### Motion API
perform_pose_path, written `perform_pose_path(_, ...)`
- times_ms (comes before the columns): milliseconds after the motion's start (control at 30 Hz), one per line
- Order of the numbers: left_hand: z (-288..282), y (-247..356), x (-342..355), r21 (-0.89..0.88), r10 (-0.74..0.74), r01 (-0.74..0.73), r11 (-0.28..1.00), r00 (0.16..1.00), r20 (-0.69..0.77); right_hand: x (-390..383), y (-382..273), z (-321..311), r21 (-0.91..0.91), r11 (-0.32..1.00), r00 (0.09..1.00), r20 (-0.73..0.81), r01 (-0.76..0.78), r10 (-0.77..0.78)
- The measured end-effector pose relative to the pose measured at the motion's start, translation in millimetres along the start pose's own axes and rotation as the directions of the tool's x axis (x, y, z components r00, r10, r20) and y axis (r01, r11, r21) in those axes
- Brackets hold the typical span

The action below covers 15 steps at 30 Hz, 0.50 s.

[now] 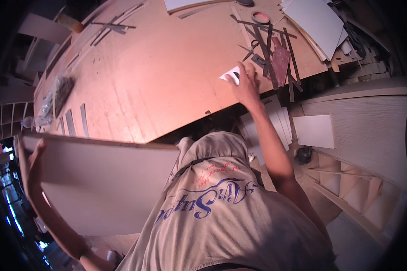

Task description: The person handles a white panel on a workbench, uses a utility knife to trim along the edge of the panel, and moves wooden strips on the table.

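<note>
My left hand (35,166) is closed round the left edge of a large white panel (104,185), which stands tilted against my left side below the table edge. My right hand (246,86) reaches over the table's near edge. Its thumb and fingers close on a small white piece with a dark mark (231,74); I cannot make out its kind. Just beyond that hand lie scissors (250,50), partly among dark strips (266,56). A dark red flat block (280,62) rests to the right of them.
The wooden worktable (158,67) spreads ahead. A tape roll (260,17) and white sheets (314,27) lie at its far right. On the left are a clear plastic bag (56,97) and grey strips (83,119). A wood-grain panel (362,131) and wooden frame (348,198) stand at right.
</note>
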<state>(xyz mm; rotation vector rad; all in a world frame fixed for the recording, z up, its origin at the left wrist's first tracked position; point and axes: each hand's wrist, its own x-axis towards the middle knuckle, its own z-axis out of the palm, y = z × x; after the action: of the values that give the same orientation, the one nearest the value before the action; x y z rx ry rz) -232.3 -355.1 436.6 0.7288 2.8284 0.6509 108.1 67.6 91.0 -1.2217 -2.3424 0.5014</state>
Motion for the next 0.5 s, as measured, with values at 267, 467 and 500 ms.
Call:
perform_pose_path(267, -97, -12, -30, 0.274, 0.101, -0.021, 0.961, 0.954, -0.283, -29, -161, 6, 0.438, 0.415, 0.014, 0.701, -0.798, -0.713)
perform_pose_path(467, -52, -35, -65, -0.004, -0.031, 0.032, 0.999, 0.917, -0.398, -28, -252, -41, 0.39, 0.168, -0.004, 0.387, -0.905, -0.922)
perform_pose_path(500, -44, -38, -72, -0.055, -0.057, 0.038, 0.998, 0.909, -0.412, -25, -255, -43, 0.353, 0.16, 0.047, 0.511, -0.922, -0.858)
